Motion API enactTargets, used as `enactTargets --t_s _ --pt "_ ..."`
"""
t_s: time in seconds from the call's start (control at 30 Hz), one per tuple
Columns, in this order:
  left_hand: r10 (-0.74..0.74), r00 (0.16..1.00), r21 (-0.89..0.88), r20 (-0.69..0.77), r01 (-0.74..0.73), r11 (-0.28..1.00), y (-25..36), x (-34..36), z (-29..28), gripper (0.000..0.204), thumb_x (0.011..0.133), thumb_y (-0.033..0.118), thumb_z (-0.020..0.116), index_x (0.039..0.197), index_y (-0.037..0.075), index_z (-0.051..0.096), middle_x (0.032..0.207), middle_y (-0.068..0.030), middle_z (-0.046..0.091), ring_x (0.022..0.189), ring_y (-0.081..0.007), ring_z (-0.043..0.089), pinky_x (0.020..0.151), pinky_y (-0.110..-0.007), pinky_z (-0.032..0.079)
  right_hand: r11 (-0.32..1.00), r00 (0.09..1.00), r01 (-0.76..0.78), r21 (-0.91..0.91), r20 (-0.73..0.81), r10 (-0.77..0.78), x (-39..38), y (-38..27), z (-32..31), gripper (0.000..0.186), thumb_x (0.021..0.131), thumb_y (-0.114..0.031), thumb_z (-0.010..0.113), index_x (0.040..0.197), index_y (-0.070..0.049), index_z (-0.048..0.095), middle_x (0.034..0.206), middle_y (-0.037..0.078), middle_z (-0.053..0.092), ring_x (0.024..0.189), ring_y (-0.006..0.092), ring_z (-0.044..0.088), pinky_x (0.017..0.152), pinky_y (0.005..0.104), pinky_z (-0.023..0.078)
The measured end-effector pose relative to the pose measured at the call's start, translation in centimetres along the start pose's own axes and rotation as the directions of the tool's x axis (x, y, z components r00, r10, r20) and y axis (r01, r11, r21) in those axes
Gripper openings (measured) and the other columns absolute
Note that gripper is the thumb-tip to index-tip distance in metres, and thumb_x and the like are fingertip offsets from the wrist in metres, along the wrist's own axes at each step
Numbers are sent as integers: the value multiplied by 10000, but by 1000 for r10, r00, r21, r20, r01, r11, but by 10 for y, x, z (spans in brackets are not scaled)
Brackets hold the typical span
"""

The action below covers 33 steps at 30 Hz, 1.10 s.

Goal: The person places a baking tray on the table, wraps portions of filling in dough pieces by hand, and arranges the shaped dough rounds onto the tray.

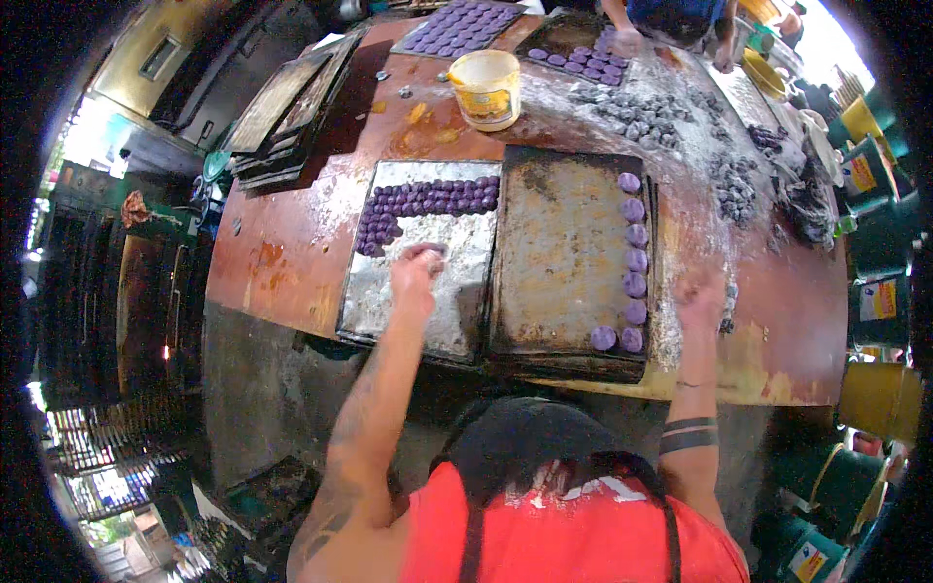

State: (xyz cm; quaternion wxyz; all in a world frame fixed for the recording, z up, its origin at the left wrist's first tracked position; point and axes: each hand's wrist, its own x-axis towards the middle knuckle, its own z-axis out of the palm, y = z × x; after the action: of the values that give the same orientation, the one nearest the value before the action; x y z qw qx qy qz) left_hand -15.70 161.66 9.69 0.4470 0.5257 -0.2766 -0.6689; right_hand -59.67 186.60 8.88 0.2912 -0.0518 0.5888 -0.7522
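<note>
As left fingers [424, 252] curl, right fingers [690, 283] blur, cannot tell either grip, brown tray [559, 257], long axis pointing forward

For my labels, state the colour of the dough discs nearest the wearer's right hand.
The dough discs are light purple, best seen in the head view.

- We note both bare arms reaching forward, well apart.
- Left arm [374, 408] slants up and inward; we see dark markings on the upper arm [326, 534].
- Left hand [418, 272]: fingers bunched; we cannot make out the grip.
- Right forearm [694, 394] nearly upright in view; we record two dark bands [688, 442], thin dark line [691, 385] nearer the wrist.
- Right hand [702, 293]: blurred, finger pose unclear to us.
</note>
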Motion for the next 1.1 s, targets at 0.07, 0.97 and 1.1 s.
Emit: enactTargets --t_s 0.07,0.97,1.1 --pt "-7 972 -123 233 36 992 -22 -41 38 185 890 -40 667 1073 -19 650 994 -128 724 790 -175 685 763 -310 597 884 955 224 -411 272 -116 -26 1 61 80 964 -190 604 980 -113 587 814 14 576 721 149 523 637 317 435" --pt "302 768 238 564 -502 832 -16 -169 167 199 1005 82 646 1176 -14 677 1156 -102 683 1006 -193 687 874 -325 579 952 923 149 -266 383 -38 -133 -58 151 209 901 -139 785 1058 -19 717 1051 74 723 961 173 681 868 343 555" --pt "-253 837 -107 486 344 933 -4 -173 178 278 1018 88 628 1270 -15 575 1128 -80 661 1018 -184 690 878 -300 580 443 667 745 -498 549 -504 -139 -50 142 270 896 -24 695 1160 -71 720 1103 103 691 1057 250 657 947 359 512"
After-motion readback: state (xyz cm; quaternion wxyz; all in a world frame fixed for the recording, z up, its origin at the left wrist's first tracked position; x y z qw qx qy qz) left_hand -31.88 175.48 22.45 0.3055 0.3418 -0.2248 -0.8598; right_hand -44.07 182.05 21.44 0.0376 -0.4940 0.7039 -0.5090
